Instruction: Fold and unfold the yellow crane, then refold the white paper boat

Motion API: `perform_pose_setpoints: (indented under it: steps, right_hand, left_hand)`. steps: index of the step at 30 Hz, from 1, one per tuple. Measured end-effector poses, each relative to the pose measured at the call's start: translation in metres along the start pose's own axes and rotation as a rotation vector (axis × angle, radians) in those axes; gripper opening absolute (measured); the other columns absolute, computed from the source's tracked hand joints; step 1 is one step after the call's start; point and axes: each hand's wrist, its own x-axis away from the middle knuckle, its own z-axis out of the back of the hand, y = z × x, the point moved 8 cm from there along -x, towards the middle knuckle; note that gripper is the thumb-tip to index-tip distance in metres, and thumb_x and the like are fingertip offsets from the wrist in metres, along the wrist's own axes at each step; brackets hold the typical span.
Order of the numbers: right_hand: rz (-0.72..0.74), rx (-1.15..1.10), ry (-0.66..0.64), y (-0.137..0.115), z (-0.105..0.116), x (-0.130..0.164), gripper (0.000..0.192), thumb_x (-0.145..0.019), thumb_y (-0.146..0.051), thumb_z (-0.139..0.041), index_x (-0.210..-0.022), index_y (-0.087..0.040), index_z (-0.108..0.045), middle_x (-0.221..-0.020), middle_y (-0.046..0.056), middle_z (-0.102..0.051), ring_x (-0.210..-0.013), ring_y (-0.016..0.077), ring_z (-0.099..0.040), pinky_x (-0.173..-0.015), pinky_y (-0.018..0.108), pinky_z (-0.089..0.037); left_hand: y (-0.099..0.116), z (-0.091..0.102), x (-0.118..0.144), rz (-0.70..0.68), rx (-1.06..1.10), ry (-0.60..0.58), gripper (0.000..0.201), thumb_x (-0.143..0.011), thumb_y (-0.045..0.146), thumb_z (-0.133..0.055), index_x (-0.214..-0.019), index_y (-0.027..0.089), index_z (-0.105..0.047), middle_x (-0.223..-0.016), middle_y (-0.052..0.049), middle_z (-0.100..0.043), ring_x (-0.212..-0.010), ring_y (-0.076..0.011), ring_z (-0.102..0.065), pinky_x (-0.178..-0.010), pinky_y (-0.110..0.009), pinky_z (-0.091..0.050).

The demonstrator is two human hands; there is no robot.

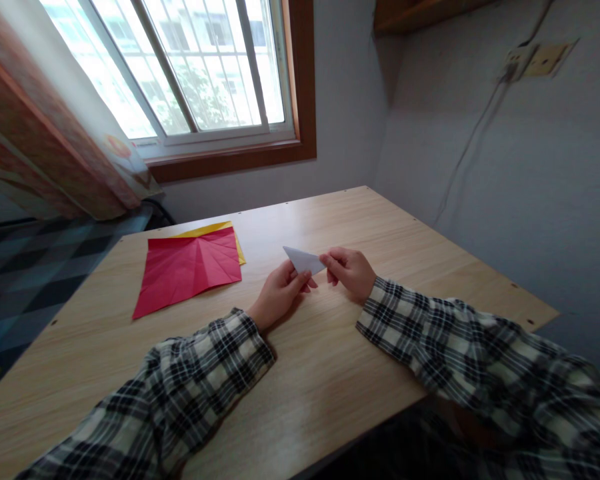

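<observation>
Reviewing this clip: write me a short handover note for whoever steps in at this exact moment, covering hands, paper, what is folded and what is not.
Left hand: fingers pinch the lower left side of the small white folded paper, held just above the table.
Right hand: fingertips pinch its right corner.
Done: the white paper is folded into a pointed triangular shape.
Untouched: the red sheet, creased but lying open flat to the left, with a yellow sheet partly under it.
Left: any further folds on the white piece; the red and yellow sheets are still unfolded.
</observation>
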Motion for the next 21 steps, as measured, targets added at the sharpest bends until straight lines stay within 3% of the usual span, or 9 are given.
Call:
perform_pose_setpoints:
  steps: [11,16,21]
  right_hand:
    - [0.011,0.065,0.006,-0.002,0.0,0.001,0.058,-0.093,-0.062,-0.045,-0.055,-0.019,-0.051,-0.048,-0.002,-0.051,-0.049,0.0104,-0.048,-0.053,0.025,-0.036]
    - [0.126,0.136,-0.091,-0.015,-0.008,0.004,0.056,-0.095,-0.057,-0.046,-0.054,-0.019,-0.049,-0.048,-0.003,-0.048,-0.049,0.0093,-0.044,-0.053,0.025,-0.031]
    - [0.173,0.213,-0.092,-0.017,-0.008,0.004,0.057,-0.095,-0.058,-0.043,-0.053,-0.019,-0.047,-0.05,-0.003,-0.045,-0.051,0.0097,-0.042,-0.053,0.026,-0.03]
  left_hand:
    - [-0.007,0.013,0.0,0.094,0.118,0.141,0.034,-0.091,0.047,-0.056,-0.086,0.014,-0.061,-0.076,-0.006,-0.07,-0.064,-0.0124,-0.06,-0.063,-0.024,-0.047]
    - [-0.007,0.012,0.0,0.094,0.126,0.143,0.041,-0.093,0.053,-0.051,-0.081,0.014,-0.061,-0.066,-0.003,-0.065,-0.059,-0.0123,-0.058,-0.061,-0.024,-0.046]
    - [-0.003,0.011,0.0,0.078,0.081,0.138,0.043,-0.094,0.053,-0.049,-0.078,0.015,-0.06,-0.064,-0.003,-0.063,-0.058,-0.0125,-0.056,-0.06,-0.024,-0.046]
